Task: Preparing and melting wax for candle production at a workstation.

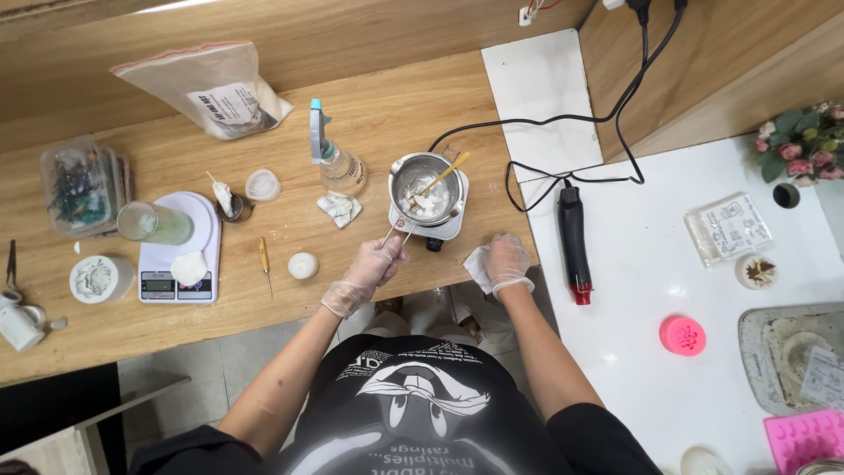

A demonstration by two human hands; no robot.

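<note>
— Gloved left hand point(374, 264) has its fingers clamped on the handle of the metal pot point(426, 187), which sits on the small hotplate point(429, 230) at the bench point(290, 290) edge.

— Right hand point(507, 261)?

— Pressed flat on a tissue point(476, 266) (fingers apart). A tug could tip the wax.

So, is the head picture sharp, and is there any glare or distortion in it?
Head view: mostly sharp, evenly lit; the white table looks bright, with small glare spots; table edges bend from the wide lens; the left hand on the pot handle and the right hand show no motion blur.
</note>
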